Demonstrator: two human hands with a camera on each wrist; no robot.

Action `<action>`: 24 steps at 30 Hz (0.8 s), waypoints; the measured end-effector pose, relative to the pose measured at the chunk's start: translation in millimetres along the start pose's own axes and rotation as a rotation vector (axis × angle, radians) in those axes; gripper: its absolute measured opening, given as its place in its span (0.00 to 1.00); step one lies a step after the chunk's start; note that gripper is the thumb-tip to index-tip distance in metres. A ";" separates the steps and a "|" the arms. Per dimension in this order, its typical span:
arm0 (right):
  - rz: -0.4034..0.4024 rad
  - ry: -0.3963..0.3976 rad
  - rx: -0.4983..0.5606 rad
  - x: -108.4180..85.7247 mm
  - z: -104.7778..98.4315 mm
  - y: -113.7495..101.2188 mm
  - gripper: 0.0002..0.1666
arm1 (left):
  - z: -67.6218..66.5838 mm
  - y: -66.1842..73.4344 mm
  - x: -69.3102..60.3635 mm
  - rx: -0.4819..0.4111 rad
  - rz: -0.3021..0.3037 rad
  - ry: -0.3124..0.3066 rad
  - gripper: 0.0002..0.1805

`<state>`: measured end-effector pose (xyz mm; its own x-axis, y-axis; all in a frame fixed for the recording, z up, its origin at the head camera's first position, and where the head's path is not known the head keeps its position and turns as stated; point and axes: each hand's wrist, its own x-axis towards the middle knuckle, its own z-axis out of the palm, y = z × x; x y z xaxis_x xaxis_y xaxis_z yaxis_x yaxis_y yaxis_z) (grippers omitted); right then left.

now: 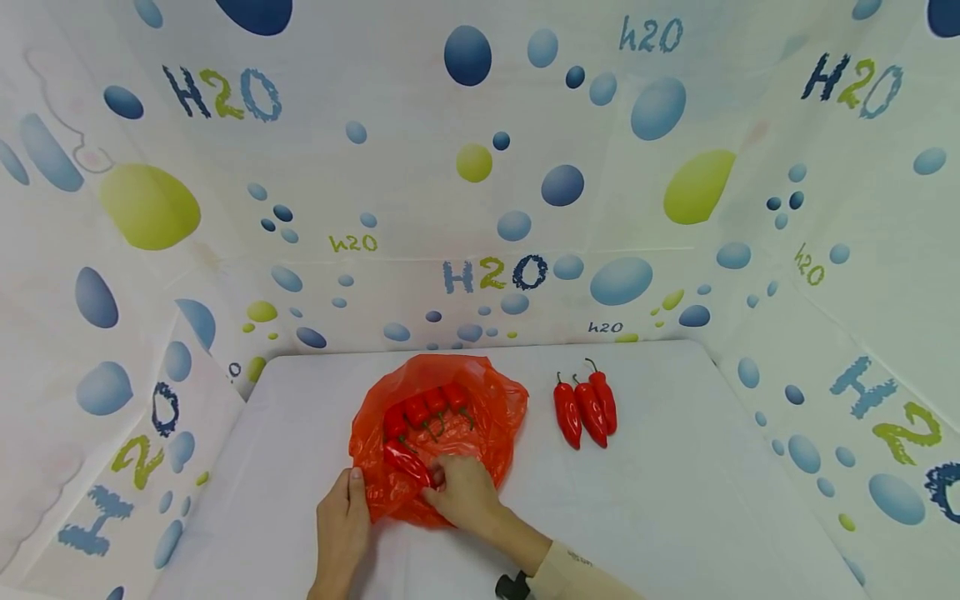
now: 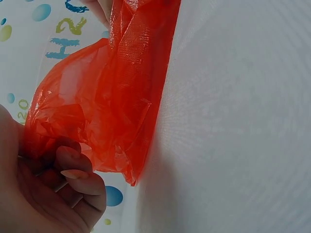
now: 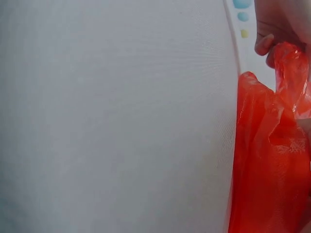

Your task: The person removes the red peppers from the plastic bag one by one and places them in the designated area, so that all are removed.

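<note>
An orange-red plastic bag [image 1: 497, 412] lies on the white table with its mouth spread towards me. Several red chili peppers [image 1: 416, 410] with green stems are lined up inside it. My left hand [image 1: 342, 521] grips the bag's left rim between thumb and curled fingers; the left wrist view shows those fingers bent around the thin plastic [image 2: 131, 87]. Inside the bag's front part, my right hand [image 1: 465, 497] holds the lower end of one red chili pepper [image 1: 406, 461], whose stem points to the back left. The right fingertips are partly hidden.
Three more red chili peppers [image 1: 590, 408] lie side by side on the white tabletop [image 1: 637, 508], right of the bag. A white sheet [image 1: 420, 167] printed with bubbles and H2O lettering encloses the table at the back and sides.
</note>
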<state>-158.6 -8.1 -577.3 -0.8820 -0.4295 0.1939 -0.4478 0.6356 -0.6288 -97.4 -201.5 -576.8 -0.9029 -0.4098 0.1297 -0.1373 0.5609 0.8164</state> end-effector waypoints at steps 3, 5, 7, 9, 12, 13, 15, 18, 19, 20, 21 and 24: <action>0.002 0.007 0.000 0.1 0.2 -0.2 0.12 | 0.3 -0.3 0.1 0.003 0.003 0.002 0.22; 0.007 0.004 0.010 0.3 -0.2 -0.6 0.11 | 0.5 -0.6 0.2 0.004 0.007 0.005 0.23; 0.026 -0.008 0.035 0.4 -1.0 -1.0 0.11 | 0.5 -0.8 0.2 0.002 0.011 0.011 0.23; 0.049 -0.024 0.069 0.2 -1.6 -1.1 0.12 | 0.5 -1.0 0.1 0.000 0.015 0.016 0.23; 0.088 -0.035 0.123 -0.5 -2.7 -1.4 0.13 | 0.4 -1.3 0.0 -0.003 0.018 0.020 0.23; 0.097 -0.032 0.139 -0.8 -2.9 -1.4 0.13 | 0.3 -1.3 -0.1 -0.002 0.019 0.019 0.23; 0.110 -0.020 0.172 -1.5 -2.8 -1.2 0.12 | 0.1 -1.2 -0.2 0.000 0.018 0.014 0.23; 0.120 0.008 0.205 -2.0 -2.1 -0.1 0.10 | -0.2 -0.8 -0.3 0.002 0.018 0.011 0.23; 0.125 0.016 0.213 -2.3 -2.3 0.4 0.09 | -0.2 -0.7 -0.4 0.003 0.017 0.009 0.23; 0.128 0.023 0.217 -2.4 -2.3 0.7 0.08 | -0.2 -0.6 -0.4 0.001 0.017 0.009 0.23; 0.130 0.029 0.216 -2.3 -2.3 1.0 0.08 | -0.2 -0.4 -0.4 0.000 0.018 0.010 0.23; 0.141 0.046 0.220 -2.2 -3.3 0.9 0.07 | -0.2 0.0 -0.5 -0.001 0.021 0.013 0.23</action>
<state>-157.6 -4.4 -575.8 -0.9414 -0.3140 0.1233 -0.2816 0.5304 -0.7996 -96.8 -201.5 -576.8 -0.9001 -0.4075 0.1543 -0.1179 0.5686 0.8141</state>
